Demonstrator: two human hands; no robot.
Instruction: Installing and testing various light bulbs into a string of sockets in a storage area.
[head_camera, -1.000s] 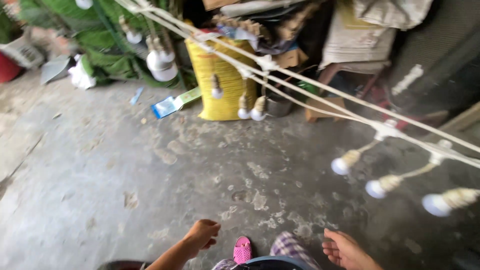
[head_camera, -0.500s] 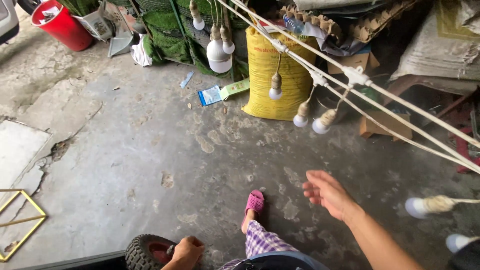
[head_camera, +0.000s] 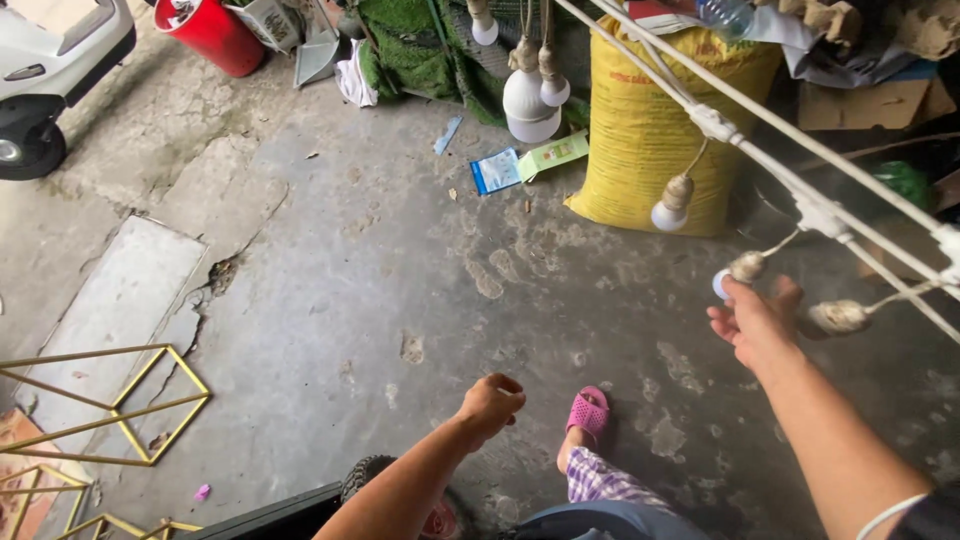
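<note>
Over cracked grey concrete floor (head_camera: 330, 300): right hand (head_camera: 752, 322) pinches small white glass bulb (head_camera: 722, 284) hanging from white string-light cable (head_camera: 800, 190). Left hand (head_camera: 492, 400) loosely curled, holding nothing. Bulb likely light, fragile; better gripped at socket.

Yellow sack (head_camera: 665, 120): tall, bulging, upright on the floor, faint print on its front. Blue-white packet (head_camera: 496, 171): flat, rectangular, lies on the floor just left of the sack. Green carton (head_camera: 553, 155): long, flat, betw. packet & sack, one end touching the packet. Brown cardboard box (head_camera: 865, 103): right of the sack, behind it, partly hidden. No signs or screens.
</note>
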